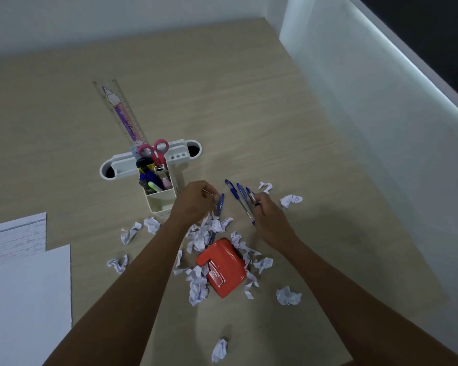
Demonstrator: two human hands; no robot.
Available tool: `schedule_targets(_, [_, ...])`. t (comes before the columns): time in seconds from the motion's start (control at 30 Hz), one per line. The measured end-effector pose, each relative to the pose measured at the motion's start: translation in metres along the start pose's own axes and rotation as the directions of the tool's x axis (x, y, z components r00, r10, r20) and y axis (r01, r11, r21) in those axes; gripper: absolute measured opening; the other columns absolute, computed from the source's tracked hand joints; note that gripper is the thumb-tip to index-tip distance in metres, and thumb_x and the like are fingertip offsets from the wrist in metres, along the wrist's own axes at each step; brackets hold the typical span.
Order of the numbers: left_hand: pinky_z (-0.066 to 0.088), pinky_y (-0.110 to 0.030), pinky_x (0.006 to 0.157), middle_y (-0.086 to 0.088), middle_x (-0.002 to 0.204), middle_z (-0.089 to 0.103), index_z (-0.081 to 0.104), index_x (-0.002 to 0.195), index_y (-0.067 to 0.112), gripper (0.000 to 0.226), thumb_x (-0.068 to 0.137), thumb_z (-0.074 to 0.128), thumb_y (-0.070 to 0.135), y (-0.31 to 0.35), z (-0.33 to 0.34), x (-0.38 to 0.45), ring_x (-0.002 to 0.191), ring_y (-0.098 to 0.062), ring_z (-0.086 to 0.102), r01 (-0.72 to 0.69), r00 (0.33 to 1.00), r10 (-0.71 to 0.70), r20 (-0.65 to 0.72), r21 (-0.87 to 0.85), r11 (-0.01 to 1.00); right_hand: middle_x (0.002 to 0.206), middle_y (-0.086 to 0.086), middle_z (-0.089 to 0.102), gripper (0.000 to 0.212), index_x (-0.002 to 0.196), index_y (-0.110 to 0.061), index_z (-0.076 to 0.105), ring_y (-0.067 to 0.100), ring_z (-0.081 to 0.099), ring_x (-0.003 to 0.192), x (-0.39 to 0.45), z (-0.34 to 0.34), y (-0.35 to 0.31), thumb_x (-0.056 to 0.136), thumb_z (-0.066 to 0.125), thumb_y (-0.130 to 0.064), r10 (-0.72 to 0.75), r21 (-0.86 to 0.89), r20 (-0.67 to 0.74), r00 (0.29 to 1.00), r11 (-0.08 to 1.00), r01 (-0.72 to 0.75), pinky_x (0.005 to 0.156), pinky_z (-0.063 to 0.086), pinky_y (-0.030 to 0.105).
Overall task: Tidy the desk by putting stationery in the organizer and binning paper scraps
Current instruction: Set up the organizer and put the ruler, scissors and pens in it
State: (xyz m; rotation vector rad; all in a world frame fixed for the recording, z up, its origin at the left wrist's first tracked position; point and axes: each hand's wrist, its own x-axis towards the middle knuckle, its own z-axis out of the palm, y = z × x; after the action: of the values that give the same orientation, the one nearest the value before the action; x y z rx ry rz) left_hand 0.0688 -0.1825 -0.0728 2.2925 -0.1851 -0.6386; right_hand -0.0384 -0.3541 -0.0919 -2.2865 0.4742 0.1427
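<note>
Head view shows the blue pens (240, 200) as the thing in hand: several lie fanned side by side on the pale surface (288, 107), just right of the white organizer (154, 178), and one more blue pen (219, 206) lies apart from them, near the left hand (193, 200). The right hand (266, 212) rests on the lower ends of the fanned pens, its fingers (257, 200) curled over the barrels and seemingly pinching one or two; how many they actually grip I cannot tell. The left hand is loosely clenched with its fingers bent toward the lone pen, and whether they have closed on it is hidden by the knuckles. To do this step well, I would gather the barrels parallel into one bundle before lifting, since a fanned grip is likely to let one slip out. The organizer's tall front compartment already holds markers and highlighters, with pink scissors (154, 150) and a ruler (122, 112) standing behind, so the pens should go in tip down wherever a gap shows. Crumpled paper scraps (204, 233) lie around an orange hole punch (222, 268) just below both hands; lifting straight up avoids dragging them along. No bin is in view.
</note>
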Motion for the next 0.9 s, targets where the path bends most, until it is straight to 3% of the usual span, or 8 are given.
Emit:
schedule_targets(0.13, [0.048,-0.031,0.071,-0.007,0.094,0.070,0.068,0.090,0.011,0.010,0.089,0.066,0.021,0.006,0.016,0.014,0.089,-0.024,0.066,-0.026,0.998,0.040,-0.046,0.274,0.961,0.104,0.016,0.059,0.030,0.127,-0.003,0.054,0.023,0.058,0.081,0.003,-0.009,0.013,0.097,0.051,-0.004,0.095,-0.130,0.014,0.995,0.987,-0.093,0.064,0.041,0.027])
schedule_targets(0.23, [0.045,-0.032,0.071,-0.009,0.092,0.067,0.063,0.092,0.009,0.024,0.089,0.069,0.033,0.011,0.033,0.022,0.088,-0.028,0.064,-0.014,1.000,0.013,0.004,0.441,0.897,0.104,0.018,0.066,0.038,0.137,-0.006,0.049,0.028,0.061,0.084,0.008,-0.018,0.017,0.104,0.044,-0.025,0.144,-0.187,-0.005,0.990,0.972,-0.142,0.070,0.047,0.037])
schedule_targets(0.37, [0.041,-0.032,0.076,-0.017,0.106,0.069,0.064,0.099,0.004,0.012,0.096,0.055,0.012,0.008,0.048,0.030,0.100,-0.032,0.065,-0.012,0.999,0.032,-0.028,0.543,0.840,0.085,0.010,0.058,0.022,0.096,-0.010,0.052,0.027,0.060,0.082,0.013,-0.019,0.027,0.104,0.037,-0.025,0.217,-0.233,-0.006,0.976,0.949,-0.212,0.067,0.043,0.035])
schedule_targets(0.47, [0.038,-0.031,0.073,-0.017,0.105,0.070,0.064,0.097,0.004,0.012,0.096,0.054,0.011,0.009,0.048,0.032,0.099,-0.031,0.066,-0.020,0.999,0.031,-0.009,0.590,0.807,0.071,-0.003,0.051,0.031,0.078,-0.018,0.047,0.022,0.056,0.075,0.014,-0.014,0.034,0.102,0.033,-0.033,0.259,-0.211,-0.059,0.964,0.941,-0.265,0.069,0.045,0.037])
schedule_targets(0.57, [0.040,-0.033,0.070,-0.018,0.101,0.067,0.054,0.086,0.010,0.017,0.095,0.052,0.025,0.015,0.036,0.035,0.094,-0.035,0.063,0.001,0.997,0.041,-0.066,0.541,0.841,0.076,-0.007,0.060,0.034,0.081,-0.026,0.053,0.015,0.058,0.073,0.007,-0.014,0.031,0.100,0.039,-0.052,0.225,-0.299,-0.076,0.971,0.924,-0.237,0.068,0.047,0.033])
schedule_targets(0.67, [0.036,-0.036,0.074,-0.022,0.109,0.061,0.055,0.105,0.002,0.033,0.101,0.040,0.031,0.023,0.021,0.040,0.101,-0.040,0.058,0.055,0.990,-0.001,-0.140,0.381,0.923,0.087,-0.002,0.068,0.031,0.097,-0.022,0.061,0.015,0.057,0.073,0.007,-0.011,0.031,0.102,0.044,-0.048,0.204,-0.417,-0.074,0.976,0.883,-0.216,0.066,0.045,0.030])
schedule_targets(0.8, [0.039,-0.035,0.087,-0.025,0.128,0.056,0.055,0.119,-0.006,0.041,0.105,0.033,0.024,0.032,0.020,0.054,0.116,-0.039,0.054,0.108,0.993,-0.117,0.015,0.288,0.952,0.095,0.000,0.070,0.022,0.102,-0.018,0.062,0.019,0.067,0.084,0.011,-0.003,0.028,0.101,0.048,-0.035,0.229,-0.424,-0.081,0.970,0.873,-0.241,0.068,0.046,0.031])
schedule_targets(0.9, [0.042,-0.033,0.080,-0.020,0.113,0.064,0.060,0.092,0.002,0.033,0.101,0.045,0.030,0.026,0.036,0.062,0.097,-0.033,0.058,0.140,0.989,-0.146,0.001,0.261,0.955,0.093,0.003,0.069,0.018,0.095,-0.016,0.063,0.021,0.069,0.089,0.014,0.002,0.024,0.098,0.050,-0.028,0.240,-0.393,-0.043,0.970,0.888,-0.237,0.076,0.054,0.034])
